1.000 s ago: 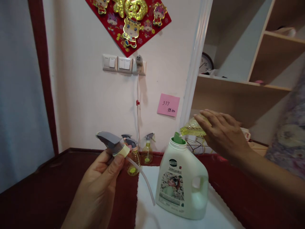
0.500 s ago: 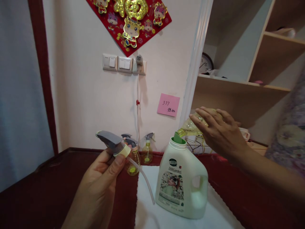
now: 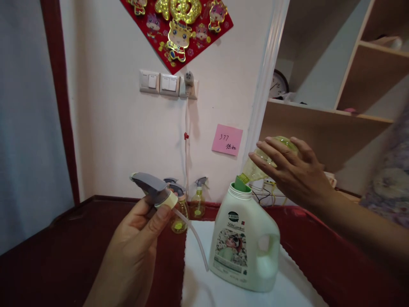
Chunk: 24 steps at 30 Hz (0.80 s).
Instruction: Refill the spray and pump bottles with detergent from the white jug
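My left hand (image 3: pixel 137 238) is closed around the collar of a grey spray nozzle (image 3: pixel 151 187), whose thin clear tube hangs down to the right. Gripped in my right hand (image 3: pixel 294 170) is a yellowish clear spray bottle (image 3: pixel 254 166), tipped over with its mouth pointing down and left. That mouth meets the green spout in the neck of a pale green detergent jug (image 3: pixel 244 243). The jug stands upright on a white sheet (image 3: pixel 198 290), its handle to the right. Whether liquid is flowing cannot be made out.
Several spray bottles with grey heads (image 3: pixel 198 204) stand at the back of the dark red table (image 3: pixel 64 256). A white cord hangs from the wall socket (image 3: pixel 189 87). Shelves (image 3: pixel 319 108) and part of another person's patterned garment (image 3: pixel 388 183) are at the right.
The spray bottle in my right hand is tilted a little more steeply, its base slightly higher. My left hand still holds the nozzle almost in the same place.
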Each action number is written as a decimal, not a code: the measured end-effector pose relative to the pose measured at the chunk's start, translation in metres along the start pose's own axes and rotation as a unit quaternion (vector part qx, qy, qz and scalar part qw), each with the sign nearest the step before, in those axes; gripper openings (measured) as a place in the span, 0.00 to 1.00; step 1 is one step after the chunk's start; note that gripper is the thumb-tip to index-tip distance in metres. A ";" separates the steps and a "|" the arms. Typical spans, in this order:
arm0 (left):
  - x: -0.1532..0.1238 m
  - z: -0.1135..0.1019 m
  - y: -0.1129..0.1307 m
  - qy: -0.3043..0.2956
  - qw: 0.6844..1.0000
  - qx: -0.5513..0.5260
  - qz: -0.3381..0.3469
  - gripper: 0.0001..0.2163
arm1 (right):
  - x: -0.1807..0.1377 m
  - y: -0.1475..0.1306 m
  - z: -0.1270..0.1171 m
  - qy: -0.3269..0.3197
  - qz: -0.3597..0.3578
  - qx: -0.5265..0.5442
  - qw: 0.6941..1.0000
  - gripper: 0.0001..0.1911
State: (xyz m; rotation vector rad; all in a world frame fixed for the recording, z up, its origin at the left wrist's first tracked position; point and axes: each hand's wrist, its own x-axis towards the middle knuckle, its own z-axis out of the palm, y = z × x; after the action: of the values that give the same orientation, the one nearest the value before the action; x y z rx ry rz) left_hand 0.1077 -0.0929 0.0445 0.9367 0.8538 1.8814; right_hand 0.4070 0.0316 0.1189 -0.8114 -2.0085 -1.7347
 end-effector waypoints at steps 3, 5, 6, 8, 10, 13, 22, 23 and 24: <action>0.000 0.000 0.001 -0.009 1.000 0.004 0.009 0.15 | 0.002 0.001 -0.001 -0.004 -0.005 0.005 1.000 0.31; 0.000 0.000 0.002 -0.011 1.000 0.005 0.010 0.16 | 0.002 0.001 -0.002 -0.010 -0.005 0.010 1.000 0.32; 0.000 0.000 0.002 -0.012 1.000 0.004 0.009 0.16 | 0.002 0.001 -0.002 -0.014 0.000 0.019 1.000 0.32; 0.000 0.000 0.002 -0.015 1.000 0.001 0.007 0.16 | 0.002 0.001 -0.002 -0.021 0.015 0.051 0.998 0.34; -0.001 -0.001 0.001 -0.014 1.000 -0.003 0.011 0.15 | 0.002 0.001 -0.002 -0.014 0.024 0.076 0.997 0.36; -0.001 -0.003 0.000 -0.013 1.000 0.000 0.014 0.14 | 0.001 -0.002 -0.002 -0.003 0.013 0.056 0.998 0.38; 0.001 -0.005 -0.002 -0.027 0.999 0.005 0.024 0.11 | -0.013 -0.008 0.005 -0.073 0.208 0.128 0.967 0.28; 0.002 -0.005 -0.002 -0.026 0.999 0.005 0.022 0.11 | -0.014 -0.006 0.002 -0.079 0.243 0.176 0.951 0.30; 0.001 -0.004 -0.002 -0.025 0.999 0.004 0.022 0.11 | -0.015 -0.005 -0.003 -0.082 0.278 0.230 0.929 0.33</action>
State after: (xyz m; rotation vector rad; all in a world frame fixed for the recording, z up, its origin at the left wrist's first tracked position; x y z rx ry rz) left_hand 0.1046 -0.0915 0.0411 1.0114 0.8179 1.8838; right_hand 0.4151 0.0252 0.1069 -1.2269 -1.9128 -0.8647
